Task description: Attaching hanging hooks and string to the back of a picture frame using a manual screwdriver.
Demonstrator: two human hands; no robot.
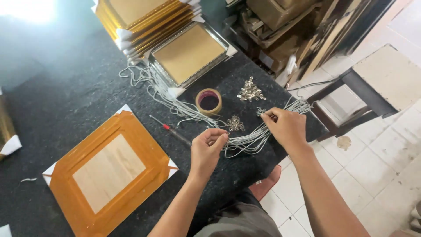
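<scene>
My left hand (209,148) pinches one end of a bundle of white strings (252,139) near the table's front edge. My right hand (285,126) pinches a string further right, close to a small metal piece (261,112). The bundle curves between both hands and fans out behind the right hand. A small pile of metal hangers (235,123) lies just beyond my left fingers, and a larger pile (250,91) sits further back.
A picture frame lies face down with brown tape on its back (107,169) at the left. A red-handled screwdriver (171,131), a tape roll (208,101), more white strings (162,92), a silver-edged frame (189,53) and stacked gold frames (144,19) lie on the dark table (66,101). A stool (381,79) stands right.
</scene>
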